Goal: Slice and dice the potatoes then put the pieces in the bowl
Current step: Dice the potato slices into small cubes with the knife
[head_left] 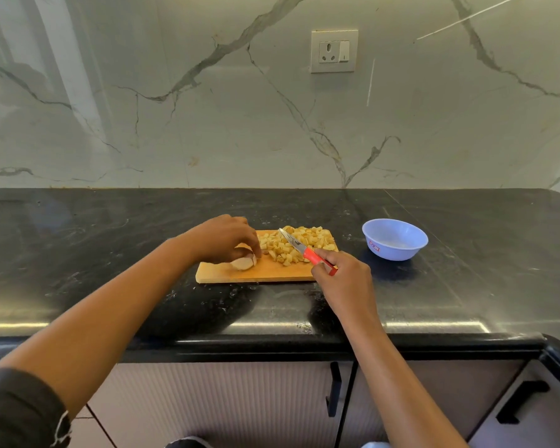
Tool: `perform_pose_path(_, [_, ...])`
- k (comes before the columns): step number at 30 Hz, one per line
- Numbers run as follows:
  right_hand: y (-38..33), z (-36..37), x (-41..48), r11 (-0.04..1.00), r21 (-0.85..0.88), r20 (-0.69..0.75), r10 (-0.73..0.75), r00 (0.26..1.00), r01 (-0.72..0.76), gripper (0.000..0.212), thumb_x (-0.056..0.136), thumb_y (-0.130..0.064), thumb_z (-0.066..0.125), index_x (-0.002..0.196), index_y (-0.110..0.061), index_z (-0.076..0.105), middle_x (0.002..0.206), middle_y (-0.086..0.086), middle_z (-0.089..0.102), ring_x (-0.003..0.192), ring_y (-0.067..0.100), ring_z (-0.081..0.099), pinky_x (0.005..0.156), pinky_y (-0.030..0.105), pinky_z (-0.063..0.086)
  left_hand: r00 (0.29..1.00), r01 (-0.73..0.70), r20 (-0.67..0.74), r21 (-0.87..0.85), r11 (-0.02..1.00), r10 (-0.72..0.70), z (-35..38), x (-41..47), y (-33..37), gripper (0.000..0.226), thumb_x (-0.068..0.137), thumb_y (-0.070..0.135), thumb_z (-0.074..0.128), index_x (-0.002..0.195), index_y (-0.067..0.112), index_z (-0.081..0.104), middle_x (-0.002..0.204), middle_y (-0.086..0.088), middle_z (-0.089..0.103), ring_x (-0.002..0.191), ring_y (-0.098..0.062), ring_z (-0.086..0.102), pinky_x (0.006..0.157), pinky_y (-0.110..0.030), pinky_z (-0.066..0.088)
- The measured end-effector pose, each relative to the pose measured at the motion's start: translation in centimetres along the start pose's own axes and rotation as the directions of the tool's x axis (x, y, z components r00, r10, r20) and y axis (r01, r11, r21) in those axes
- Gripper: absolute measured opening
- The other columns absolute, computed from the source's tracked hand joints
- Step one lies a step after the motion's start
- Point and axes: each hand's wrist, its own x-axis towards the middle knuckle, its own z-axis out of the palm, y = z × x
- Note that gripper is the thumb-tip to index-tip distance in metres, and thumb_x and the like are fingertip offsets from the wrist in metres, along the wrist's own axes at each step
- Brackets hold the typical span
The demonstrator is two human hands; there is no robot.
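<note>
Two hands work on the cutting board (265, 273): left hand (222, 237) grips potato piece (243, 262); right hand (341, 274) clamps knife (299, 247) beside diced potato (299, 242).

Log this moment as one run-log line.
left hand: holds potato piece on cutting board | right hand: grips knife over diced pile | bowl: no pieces yet

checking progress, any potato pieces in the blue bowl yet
No, the light blue plastic bowl holds nothing; the diced potato pieces lie on the wooden cutting board.
</note>
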Motion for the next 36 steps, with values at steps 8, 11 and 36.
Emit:
perform_pose_path(8, [0.1, 0.0, 0.0, 1.000, -0.005, -0.010, -0.003, 1.000, 0.003, 0.033, 0.089, -0.020, 0.061, 0.121, -0.020, 0.065, 0.095, -0.004, 0.068, 0.078, 0.009, 0.057, 0.069, 0.020, 0.044, 0.996, -0.072, 0.063, 0.061, 0.996, 0.068, -1.1, 1.2, -0.6, 0.021, 0.096, 0.030, 0.055, 0.113, 0.036, 0.064, 0.111, 0.010, 0.056, 0.099, -0.007, 0.044, 0.085, -0.025, 0.038])
perform_pose_path(11, [0.2, 0.1, 0.1, 1.000, -0.008, -0.006, -0.005, 1.000, 0.005, 0.033, 0.089, -0.021, 0.061, 0.122, -0.020, 0.065, 0.096, -0.003, 0.068, 0.078, 0.009, 0.056, 0.069, 0.020, 0.043, 0.997, -0.041, 0.063, -0.053, 0.998, 0.045, -0.8, 1.5, -1.0, 0.018, 0.095, 0.026, 0.056, 0.111, 0.032, 0.063, 0.103, 0.014, 0.048, 0.095, -0.003, 0.040, 0.077, -0.015, 0.034])
perform_pose_path(36, [0.3, 0.2, 0.2, 0.999, -0.011, 0.037, -0.034, 0.999, 0.035, 0.034, 0.088, -0.019, 0.060, 0.122, -0.021, 0.064, 0.099, -0.003, 0.070, 0.069, 0.005, 0.053, 0.061, 0.015, 0.037, 0.836, 0.487, -0.013, -0.441, 0.754, -0.548, 2.6, -5.9, 1.3, 0.086, 0.071, 0.077, 0.051, 0.144, 0.034, 0.036, 0.141, 0.000, 0.049, 0.126, -0.023, 0.048, 0.107, -0.050, 0.038])
